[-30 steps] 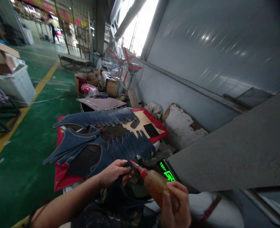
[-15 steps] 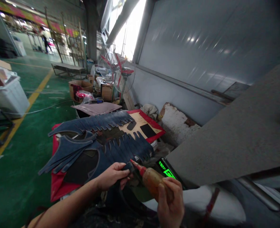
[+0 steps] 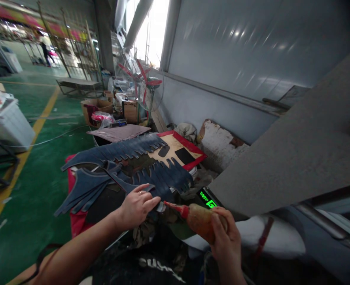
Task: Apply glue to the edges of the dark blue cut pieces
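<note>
My left hand pinches the near end of a dark blue cut piece and lays it on the rows of blue cut pieces spread over a red-edged board. My right hand is wrapped round a brownish squeeze bottle with a red nozzle. The nozzle points left toward the fingers of my left hand, just short of the piece.
A device with a green lit display sits beside a grey slab on the right. A standing fan, cardboard boxes and a white bin stand on the green floor. A person is far off.
My left hand has lifted from the lap toward the board and set the blue piece among the others. The bottle has tipped flatter, nozzle pointing left. The view has swung slightly.
</note>
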